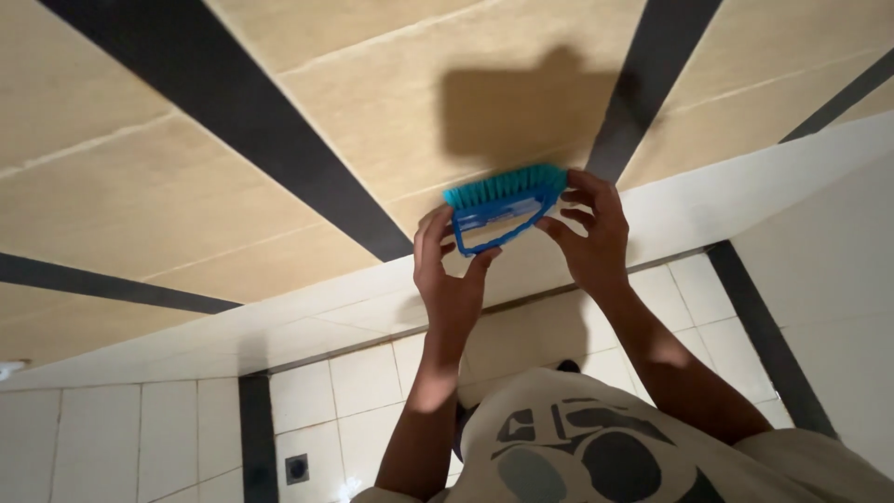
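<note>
Wall: beige tiled wall [186,186] with dark stripes.
Brush: blue scrubbing brush [503,210], bristles pressed to the tiles for scrubbing.
Hands: left hand [447,270] and right hand [591,233] both clamped on its handle, steadying it.

Blue brush, tan wall

The brush [503,212] is blue with teal bristles [503,185]. The wall [186,186] is tan with black stripes [233,112]. The floor tiles [363,382] are white. The shirt [596,447] is cream with grey shapes.
</note>
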